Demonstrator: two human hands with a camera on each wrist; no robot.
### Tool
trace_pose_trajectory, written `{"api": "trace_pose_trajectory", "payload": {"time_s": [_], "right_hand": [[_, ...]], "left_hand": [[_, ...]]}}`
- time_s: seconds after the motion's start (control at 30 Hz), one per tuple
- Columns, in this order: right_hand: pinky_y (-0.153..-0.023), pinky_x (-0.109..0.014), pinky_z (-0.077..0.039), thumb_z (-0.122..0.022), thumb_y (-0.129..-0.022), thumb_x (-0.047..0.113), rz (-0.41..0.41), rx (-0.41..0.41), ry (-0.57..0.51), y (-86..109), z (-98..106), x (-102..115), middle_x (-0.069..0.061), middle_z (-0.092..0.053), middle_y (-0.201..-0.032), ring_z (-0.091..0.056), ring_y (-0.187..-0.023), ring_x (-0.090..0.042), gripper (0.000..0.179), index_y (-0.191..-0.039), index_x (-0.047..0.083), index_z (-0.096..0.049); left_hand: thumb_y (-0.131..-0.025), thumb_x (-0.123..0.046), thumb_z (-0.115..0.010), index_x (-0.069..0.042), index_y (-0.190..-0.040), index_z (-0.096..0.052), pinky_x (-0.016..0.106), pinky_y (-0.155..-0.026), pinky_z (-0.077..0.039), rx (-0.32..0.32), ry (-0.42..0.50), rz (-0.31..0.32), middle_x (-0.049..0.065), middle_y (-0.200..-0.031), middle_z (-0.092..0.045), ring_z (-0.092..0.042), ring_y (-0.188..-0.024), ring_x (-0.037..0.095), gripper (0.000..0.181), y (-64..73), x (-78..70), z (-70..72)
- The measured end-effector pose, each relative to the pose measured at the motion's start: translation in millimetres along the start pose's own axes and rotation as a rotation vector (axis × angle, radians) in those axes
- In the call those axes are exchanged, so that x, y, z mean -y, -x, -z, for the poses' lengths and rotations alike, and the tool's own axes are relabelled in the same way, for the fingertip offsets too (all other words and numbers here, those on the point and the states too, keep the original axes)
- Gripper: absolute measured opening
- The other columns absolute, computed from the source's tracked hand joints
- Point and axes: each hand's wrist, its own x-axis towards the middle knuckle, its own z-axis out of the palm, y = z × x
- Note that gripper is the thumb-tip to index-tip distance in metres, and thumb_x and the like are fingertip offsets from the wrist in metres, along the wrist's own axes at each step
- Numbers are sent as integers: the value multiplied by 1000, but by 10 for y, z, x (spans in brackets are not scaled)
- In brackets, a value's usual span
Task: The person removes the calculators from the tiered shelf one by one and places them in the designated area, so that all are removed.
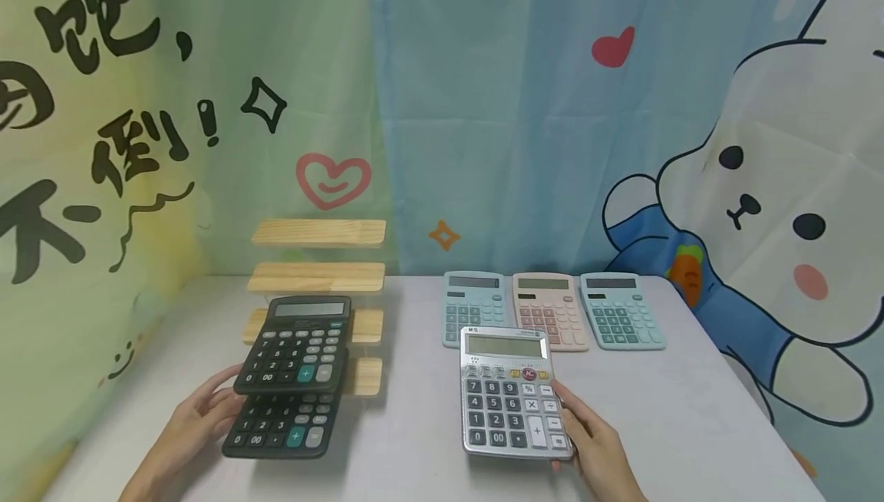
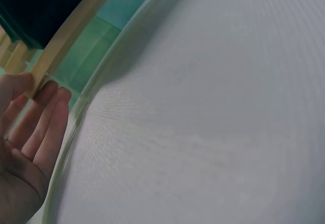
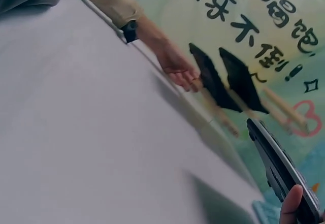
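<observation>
My left hand (image 1: 189,419) is at the left side of a tiered display rack with wooden shelves (image 1: 315,278). In the left wrist view its thumb and fingers pinch the end of a wooden shelf (image 2: 61,43). Two black calculators (image 1: 304,345) lean on the lower shelves, one above the other, and the upper overlaps the lower (image 1: 279,429). My right hand (image 1: 595,444) grips a silver calculator (image 1: 507,402) by its lower right edge, keys facing me. In the right wrist view the thumb (image 3: 291,206) presses on this calculator (image 3: 277,155), held above the table.
Behind the silver calculator, a blue calculator (image 1: 473,302), a pink one (image 1: 569,318) and another blue one (image 1: 621,314) lie in a row at the table's back edge. The upper wooden shelf (image 1: 319,232) stands before a printed curtain (image 1: 483,141). White cloth covers the table (image 1: 691,425).
</observation>
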Motion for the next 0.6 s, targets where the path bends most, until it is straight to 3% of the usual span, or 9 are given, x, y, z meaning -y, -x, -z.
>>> {"api": "trace_pose_trajectory", "payload": {"time_s": [0.07, 0.2, 0.23, 0.4, 0.5, 0.6], "right_hand": [[-113, -40, -42, -38, -105, 29, 14, 2, 37, -17, -34, -72, -5, -29, -160, -33, -144, -34, 47, -151, 19, -35], [-105, -32, -51, -40, -104, 29, 12, 30, 0, -60, -123, -167, -7, -30, -159, -38, -140, -37, 48, -151, 18, -36], [-110, -35, -45, -40, -104, 28, 20, 38, 2, -71, -142, -181, -8, -30, -159, -32, -144, -36, 49, -151, 17, -36], [-113, -45, -41, -37, -104, 26, 14, 77, -15, -141, -216, -212, -13, -27, -160, -28, -145, -40, 49, -151, 14, -34], [-102, -40, -55, -37, -104, 24, 7, 89, -40, -170, -241, -207, -17, -28, -158, -38, -139, -42, 49, -151, 13, -33], [-75, -34, -65, -37, -103, 20, -1, 95, -58, -190, -254, -194, -23, -37, -152, -59, -117, -34, 48, -151, 14, -34]], "left_hand": [[-92, -56, -56, -16, -156, -16, 36, -99, -58, 0, -2, 4, 20, -139, -55, -67, -110, 17, 86, 2, 1, 2], [-92, -57, -56, -16, -156, -15, 36, -99, -59, -1, 0, 9, 20, -138, -55, -66, -113, 20, 87, 8, -5, 0], [-92, -57, -56, -16, -156, -15, 36, -99, -58, -1, 3, 11, 20, -138, -55, -66, -113, 20, 86, 11, -7, -3], [-91, -58, -57, -17, -156, -16, 35, -100, -58, -3, 7, 19, 18, -137, -56, -66, -110, 15, 87, 14, -14, -5], [-91, -59, -56, -17, -156, -16, 34, -100, -58, -7, 5, 23, 18, -138, -55, -66, -110, 15, 88, 15, -11, -7], [-91, -59, -56, -17, -156, -16, 32, -98, -59, -8, 9, 20, 18, -138, -55, -67, -110, 14, 88, 19, -11, -5]]}}
